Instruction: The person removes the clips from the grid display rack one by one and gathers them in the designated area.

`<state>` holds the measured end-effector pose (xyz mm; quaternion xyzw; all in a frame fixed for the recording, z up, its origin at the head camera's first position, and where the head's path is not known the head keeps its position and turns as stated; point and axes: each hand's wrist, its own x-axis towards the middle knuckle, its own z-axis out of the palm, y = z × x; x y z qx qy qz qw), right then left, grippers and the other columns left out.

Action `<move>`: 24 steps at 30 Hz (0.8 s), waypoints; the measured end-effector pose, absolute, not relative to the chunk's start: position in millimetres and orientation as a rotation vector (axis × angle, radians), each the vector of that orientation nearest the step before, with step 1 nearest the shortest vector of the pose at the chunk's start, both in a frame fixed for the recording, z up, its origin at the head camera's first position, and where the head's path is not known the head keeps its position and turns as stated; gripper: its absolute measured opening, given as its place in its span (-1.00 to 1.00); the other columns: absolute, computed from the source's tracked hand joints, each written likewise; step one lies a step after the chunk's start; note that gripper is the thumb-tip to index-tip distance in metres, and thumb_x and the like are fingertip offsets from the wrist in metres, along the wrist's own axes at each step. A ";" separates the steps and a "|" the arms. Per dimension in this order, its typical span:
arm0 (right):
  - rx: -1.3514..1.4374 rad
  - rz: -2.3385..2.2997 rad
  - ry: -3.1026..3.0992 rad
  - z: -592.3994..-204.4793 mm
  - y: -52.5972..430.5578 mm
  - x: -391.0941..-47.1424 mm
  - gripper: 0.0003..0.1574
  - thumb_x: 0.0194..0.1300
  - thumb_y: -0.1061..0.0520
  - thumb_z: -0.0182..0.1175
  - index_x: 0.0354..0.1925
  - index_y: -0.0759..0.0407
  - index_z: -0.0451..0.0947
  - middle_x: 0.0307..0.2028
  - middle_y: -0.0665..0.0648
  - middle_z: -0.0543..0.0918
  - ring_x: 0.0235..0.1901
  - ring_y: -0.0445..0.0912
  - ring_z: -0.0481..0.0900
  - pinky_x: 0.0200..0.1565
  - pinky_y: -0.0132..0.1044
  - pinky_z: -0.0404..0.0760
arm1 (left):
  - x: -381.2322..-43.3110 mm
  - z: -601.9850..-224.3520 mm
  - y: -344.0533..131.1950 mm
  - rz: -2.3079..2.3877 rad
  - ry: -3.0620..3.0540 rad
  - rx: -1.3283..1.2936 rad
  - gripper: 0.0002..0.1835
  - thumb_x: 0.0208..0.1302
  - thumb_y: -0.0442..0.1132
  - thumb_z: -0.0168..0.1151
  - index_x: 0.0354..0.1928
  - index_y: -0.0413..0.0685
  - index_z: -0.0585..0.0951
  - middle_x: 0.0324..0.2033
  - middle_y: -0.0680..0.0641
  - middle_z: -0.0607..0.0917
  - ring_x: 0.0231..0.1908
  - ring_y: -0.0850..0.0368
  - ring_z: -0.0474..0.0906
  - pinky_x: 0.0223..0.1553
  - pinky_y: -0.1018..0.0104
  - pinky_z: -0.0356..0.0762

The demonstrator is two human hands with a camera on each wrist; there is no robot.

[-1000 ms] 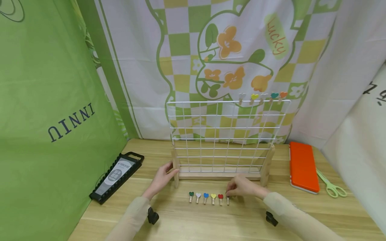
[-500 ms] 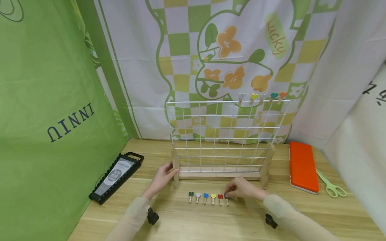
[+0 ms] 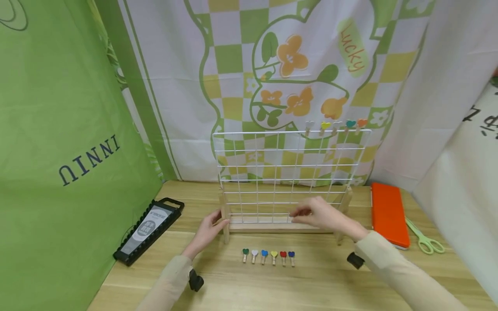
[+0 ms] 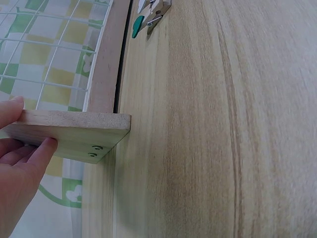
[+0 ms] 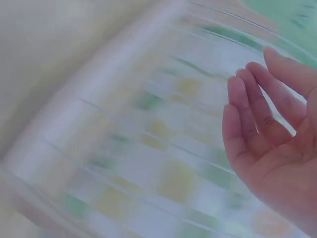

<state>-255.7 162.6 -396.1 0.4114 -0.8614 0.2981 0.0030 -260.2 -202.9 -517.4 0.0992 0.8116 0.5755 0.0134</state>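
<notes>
A white wire grid rack [image 3: 274,179] stands upright in a wooden base at the back of the table. My left hand [image 3: 207,232] holds the rack's left wooden end piece [image 4: 69,124], thumb on one side and fingers on the other. My right hand [image 3: 317,212], fingers loosely bent and holding nothing, hovers before the lower right of the grid. Below it lies a row of several small wooden clothespins with coloured hearts, from a green-heart clothespin [image 3: 245,255] to a dark blue-heart clothespin [image 3: 292,258]. More heart clothespins, including a yellow one [image 3: 325,126], are clipped along the grid's top right edge.
A black-edged case with a grey label [image 3: 144,231] lies at the left. An orange-red box [image 3: 389,214] and light green scissors [image 3: 426,240] are at the right. Patterned green and white curtains [image 3: 229,60] hang behind and beside the wooden table [image 3: 249,289].
My right hand has let go of the dark blue-heart clothespin at the row's right end and risen away toward the grid. My left hand stays on the rack.
</notes>
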 end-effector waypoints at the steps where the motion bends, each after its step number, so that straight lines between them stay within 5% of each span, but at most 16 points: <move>1: 1.285 0.907 -2.656 -378.5 162.9 -255.4 -0.88 0.24 0.23 0.35 -0.22 0.20 0.74 -0.30 0.10 0.78 -0.38 -0.24 0.68 -0.33 -0.43 0.71 | -260.1 -517.2 -203.0 1.795 2.525 0.312 -0.38 0.43 -0.23 0.17 0.43 -0.32 0.28 0.40 -0.34 0.37 0.44 -0.26 0.26 0.40 -0.17 0.32; 12: 1.063 0.733 -2.186 -210.3 176.3 -253.7 -0.74 0.12 0.34 0.42 -0.18 0.12 0.76 -0.28 0.03 0.78 -0.30 -0.47 0.53 -0.27 -0.64 0.47 | -259.8 -517.4 -203.2 1.814 2.520 0.321 -0.39 0.43 -0.24 0.17 0.42 -0.33 0.29 0.39 -0.35 0.37 0.44 -0.26 0.26 0.41 -0.17 0.32; 17: 1.004 0.619 -2.222 -186.2 180.1 -271.7 -0.81 0.19 0.27 0.40 -0.18 0.15 0.76 -0.30 0.05 0.76 -0.31 -0.52 0.45 -0.30 -0.63 0.40 | -259.5 -518.1 -202.9 1.818 2.517 0.323 -0.40 0.43 -0.24 0.17 0.42 -0.34 0.30 0.39 -0.34 0.38 0.44 -0.26 0.25 0.41 -0.18 0.31; 24: 1.030 0.496 -2.350 -185.9 178.2 -289.7 -0.89 0.23 0.21 0.38 -0.23 0.10 0.77 -0.31 0.02 0.78 -0.36 -0.27 0.56 -0.24 -0.63 0.46 | -260.3 -518.5 -203.4 1.809 2.532 0.320 -0.40 0.42 -0.22 0.19 0.41 -0.31 0.32 0.37 -0.32 0.42 0.42 -0.27 0.28 0.40 -0.18 0.33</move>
